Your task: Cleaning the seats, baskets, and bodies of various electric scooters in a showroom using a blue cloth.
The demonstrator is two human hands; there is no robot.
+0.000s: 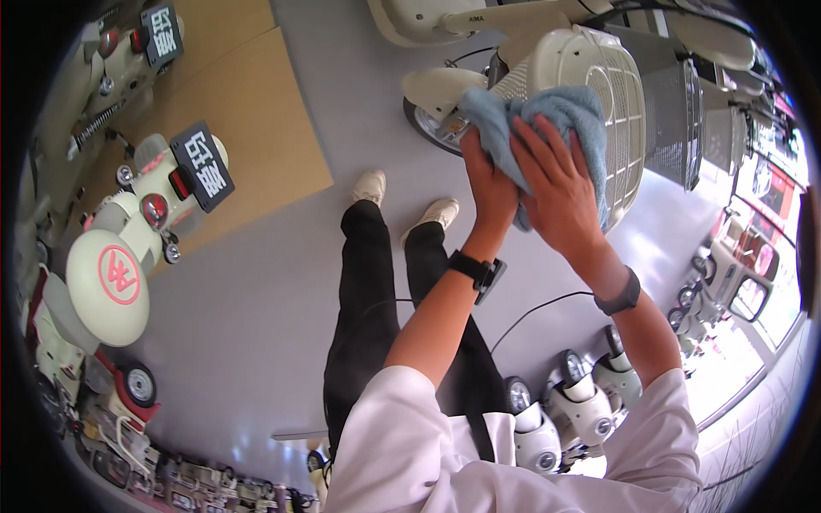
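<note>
A blue towel lies bunched against the cream basket on the front of a cream scooter. My right hand rests flat on top of the towel, its fingers stretched out and slightly apart. Beside it, my left hand grips the towel's near left part, and some of its fingers are hidden. Both wrists wear dark bands. Below and left of the basket are the scooter's front fender and part of its wheel.
A scooter tail with a dark plate stands at the left by a tan floor board. Several small white scooters line the lower right. A grey mesh basket sits right of the cream one. A dark cable crosses near my legs.
</note>
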